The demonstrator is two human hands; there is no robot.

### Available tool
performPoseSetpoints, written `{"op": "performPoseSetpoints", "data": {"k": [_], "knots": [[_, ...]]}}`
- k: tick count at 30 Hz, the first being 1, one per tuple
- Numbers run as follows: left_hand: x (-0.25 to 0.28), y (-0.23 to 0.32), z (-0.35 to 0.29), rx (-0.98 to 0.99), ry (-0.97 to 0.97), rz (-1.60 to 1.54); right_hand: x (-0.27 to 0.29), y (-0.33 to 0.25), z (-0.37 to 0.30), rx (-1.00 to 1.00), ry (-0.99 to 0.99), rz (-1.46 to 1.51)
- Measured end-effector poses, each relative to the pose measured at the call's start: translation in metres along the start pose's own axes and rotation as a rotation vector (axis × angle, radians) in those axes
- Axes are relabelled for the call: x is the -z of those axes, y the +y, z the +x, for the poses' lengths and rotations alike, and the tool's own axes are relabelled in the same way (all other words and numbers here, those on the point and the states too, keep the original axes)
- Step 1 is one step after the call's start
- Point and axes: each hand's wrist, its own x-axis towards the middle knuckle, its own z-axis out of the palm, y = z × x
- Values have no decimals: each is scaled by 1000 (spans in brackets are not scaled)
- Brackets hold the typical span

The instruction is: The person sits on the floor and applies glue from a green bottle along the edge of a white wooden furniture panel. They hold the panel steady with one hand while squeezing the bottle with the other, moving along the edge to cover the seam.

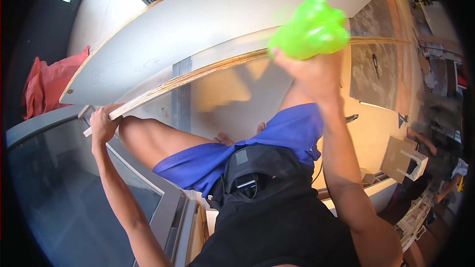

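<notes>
My left hand is closed around the left end of a long board, whose layered plywood edge faces up. That board runs from my left knee across to the far right. In my right hand is a bright green, shiny, lumpy thing, raised over the board. Motion blurs it, and its kind cannot be made out. My right fingers are partly hidden behind it. Beyond the board lies a wide white panel with a round hole near its far edge and faint pencil marks at the left.
Red cloth lies at the far left, above a grey frame with a dark pane. A brown-grey sheet with a thin dark tool on it is at the right. Beyond stand a small wooden piece and parts of other people.
</notes>
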Motion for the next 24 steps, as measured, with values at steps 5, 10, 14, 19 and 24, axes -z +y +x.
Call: {"op": "performPoseSetpoints", "data": {"k": [5,10,14,19,24], "knots": [[-11,-12,-4,-2,28,19,31,43,8,-155,109,-107],[-11,-16,-4,32,15,7,41,47,8,-185,139,-115],[-9,-14,0,-14,44,0,21,34,1,-107,126,-12],[-5,-13,4,27,15,29,32,59,2,-92,151,77],[0,-11,3,36,-21,14,4,2,0,47,59,98]]}}
